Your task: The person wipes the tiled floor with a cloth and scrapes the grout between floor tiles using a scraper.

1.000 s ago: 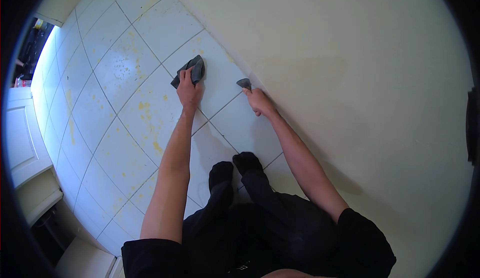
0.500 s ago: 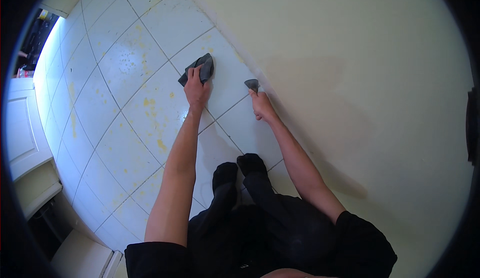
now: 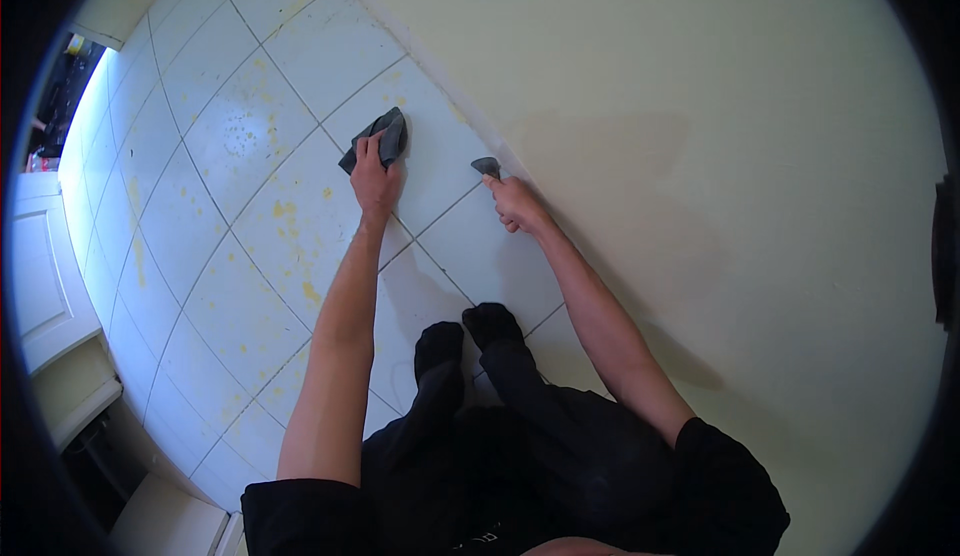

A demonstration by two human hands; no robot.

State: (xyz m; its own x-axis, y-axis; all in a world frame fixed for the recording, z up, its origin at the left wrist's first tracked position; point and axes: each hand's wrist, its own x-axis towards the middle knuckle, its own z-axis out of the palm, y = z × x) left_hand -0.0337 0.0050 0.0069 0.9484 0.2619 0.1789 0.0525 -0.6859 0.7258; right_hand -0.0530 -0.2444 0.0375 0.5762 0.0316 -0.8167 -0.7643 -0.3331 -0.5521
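My left hand [image 3: 374,184] is closed around a bunched dark grey cloth [image 3: 385,136], held over the white tiles at the foot of the wall. Whether the cloth presses on the floor I cannot tell. To its right, close to the wall's base, my right hand [image 3: 513,204] grips a small dark scraper [image 3: 486,167] with a flared head that points away from me. The fingers hide most of its handle. Yellow stains [image 3: 285,218] spot the tiled floor [image 3: 440,256] left of the cloth.
A pale wall [image 3: 760,186] rises along the right side. My feet in black socks [image 3: 490,324] stand near the wall. On the far left are a white cabinet door [image 3: 45,266] and a dark recess with several items. Grey specks [image 3: 245,134] lie among the stains.
The whole view has shifted slightly, so the floor and both hands appear further left. The scraper's head tilts a little more leftward. Both hands keep their holds.
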